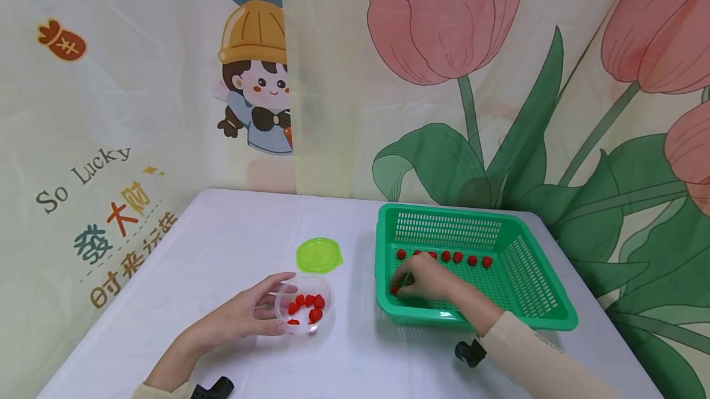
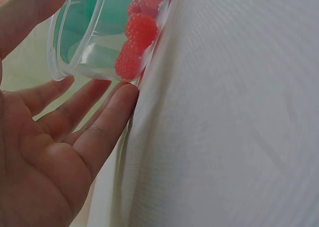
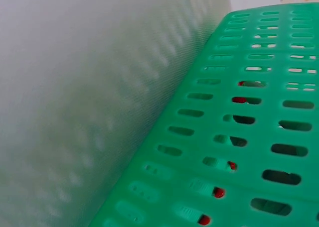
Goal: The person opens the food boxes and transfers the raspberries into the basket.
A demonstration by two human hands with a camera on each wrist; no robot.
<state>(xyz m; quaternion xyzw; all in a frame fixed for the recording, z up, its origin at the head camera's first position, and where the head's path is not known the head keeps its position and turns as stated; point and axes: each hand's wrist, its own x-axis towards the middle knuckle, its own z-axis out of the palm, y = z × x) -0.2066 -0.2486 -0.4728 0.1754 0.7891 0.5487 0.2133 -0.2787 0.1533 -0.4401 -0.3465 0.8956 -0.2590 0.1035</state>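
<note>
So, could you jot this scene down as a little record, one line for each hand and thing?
Left hand: holds the cup by its side
Right hand: inside the basket, pinching a red berry
Cup: clear, uncovered, with several red berries inside
Basket: green, slotted, right of the cup
Basket row: more red berries toward the far side, partly hidden by the right hand
Lid: light green, on the table beyond the cup
Backdrop: printed tulips and a cartoon figure
</note>
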